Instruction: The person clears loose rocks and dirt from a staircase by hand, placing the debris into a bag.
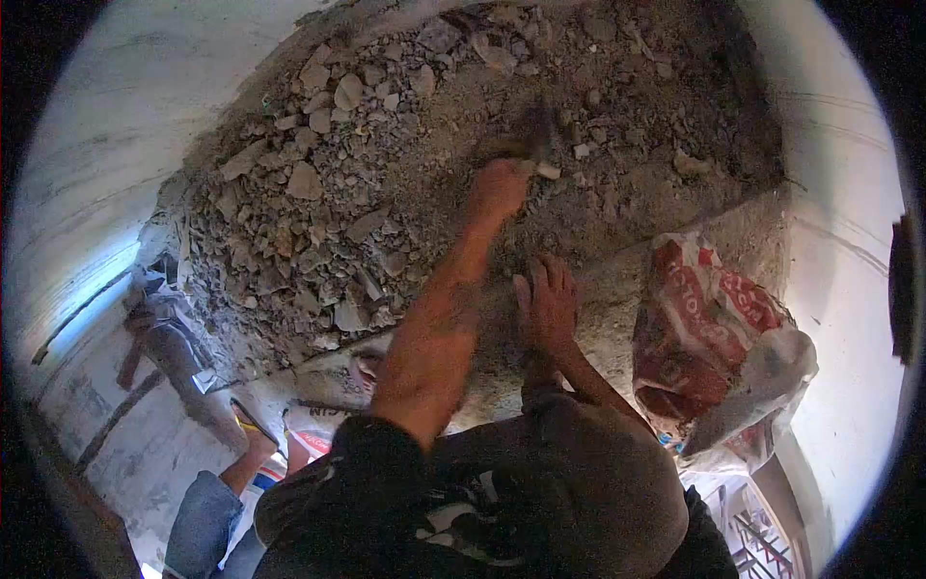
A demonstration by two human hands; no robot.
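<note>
My left hand [500, 189] reaches out over the rubble, its fingers closed round a short tool. The pale end of this tool [548, 171] sticks out to the right of the fist. Beyond the fist is a dark motion blur, so I cannot tell the tool's kind. Close to the near edge of the debris, my right hand [551, 301] rests with its fingers stretched out and slightly apart. Heaped dirt and broken stones [304, 181] surround the left hand; larger chunks lie to its left, finer soil to its right.
A crumpled red and white sack [709, 323] lies at the right by the wall. Pale walls [834, 193] rise on both sides. At lower left are a sandalled foot [256, 434] and a denim-covered leg [204, 516]. A low ledge [617, 275] borders the rubble.
</note>
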